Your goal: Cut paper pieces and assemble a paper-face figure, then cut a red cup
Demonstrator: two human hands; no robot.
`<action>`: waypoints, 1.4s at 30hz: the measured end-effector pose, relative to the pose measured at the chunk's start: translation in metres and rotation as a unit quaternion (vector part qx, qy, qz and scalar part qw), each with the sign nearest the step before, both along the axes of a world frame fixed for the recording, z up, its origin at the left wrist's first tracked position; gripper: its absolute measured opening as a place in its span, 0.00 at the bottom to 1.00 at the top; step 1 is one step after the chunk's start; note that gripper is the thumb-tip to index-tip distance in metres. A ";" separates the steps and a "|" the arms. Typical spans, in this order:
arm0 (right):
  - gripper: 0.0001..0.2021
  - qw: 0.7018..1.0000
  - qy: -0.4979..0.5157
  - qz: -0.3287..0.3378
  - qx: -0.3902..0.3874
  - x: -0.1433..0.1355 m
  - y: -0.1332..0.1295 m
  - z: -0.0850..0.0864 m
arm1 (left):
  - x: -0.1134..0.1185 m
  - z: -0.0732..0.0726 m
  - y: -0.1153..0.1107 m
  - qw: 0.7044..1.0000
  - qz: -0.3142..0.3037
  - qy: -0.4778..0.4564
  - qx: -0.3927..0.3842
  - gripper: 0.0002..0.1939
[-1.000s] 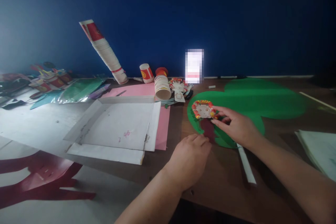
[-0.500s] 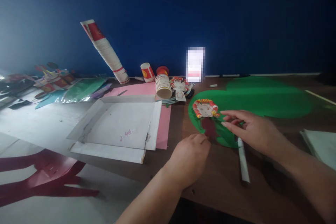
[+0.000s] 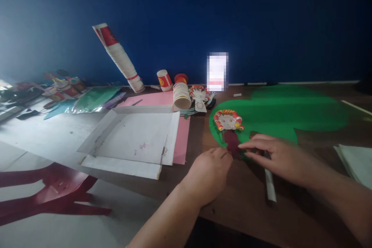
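Note:
A paper-cup figure point(image 3: 228, 120) with a drawn face and a curled red and yellow rim lies on a green paper shape point(image 3: 305, 104). Below it is a maroon paper piece point(image 3: 231, 139). My left hand point(image 3: 209, 174) is closed, its fingertips pressed at the lower left of the maroon piece; they are partly hidden. From the right, my right hand point(image 3: 276, 157) reaches in with thumb and forefinger apart, the forefinger at the maroon piece's right edge. Beneath that hand a white paper stick point(image 3: 271, 190) lies partly covered.
A shallow white box point(image 3: 128, 131) sits on pink paper point(image 3: 181, 143) to the left. Behind are leaning stacked cups point(image 3: 122, 60), a lying cup stack point(image 3: 181, 95) and another cut-cup figure point(image 3: 200, 100). White sheets point(image 3: 354, 162) lie at right; a red chair point(image 3: 58, 190) stands lower left.
My right hand has moved down and slightly left, from beside the cup figure to the maroon piece. My left hand has stayed in place.

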State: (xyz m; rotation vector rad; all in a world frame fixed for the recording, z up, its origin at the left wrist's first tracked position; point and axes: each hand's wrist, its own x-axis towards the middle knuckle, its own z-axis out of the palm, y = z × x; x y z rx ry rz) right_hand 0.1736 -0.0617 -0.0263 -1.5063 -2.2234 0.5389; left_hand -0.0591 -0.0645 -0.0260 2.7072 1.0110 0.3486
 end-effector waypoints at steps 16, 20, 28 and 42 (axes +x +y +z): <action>0.14 0.997 -0.047 0.064 -0.001 0.000 0.001 -0.006 | 0.000 -0.002 0.000 1.000 -0.005 0.000 0.008 0.08; 0.14 0.997 -0.046 0.057 -0.005 -0.002 0.000 -0.003 | 0.001 -0.004 0.000 1.000 -0.002 -0.012 0.014 0.07; 0.15 0.997 -0.049 0.059 0.001 -0.002 0.000 -0.004 | 0.000 -0.006 0.003 0.994 0.040 -0.092 0.044 0.09; 0.12 0.980 0.041 -0.193 0.038 0.000 0.012 -0.003 | 0.002 -0.016 0.011 0.984 0.131 -0.110 0.051 0.15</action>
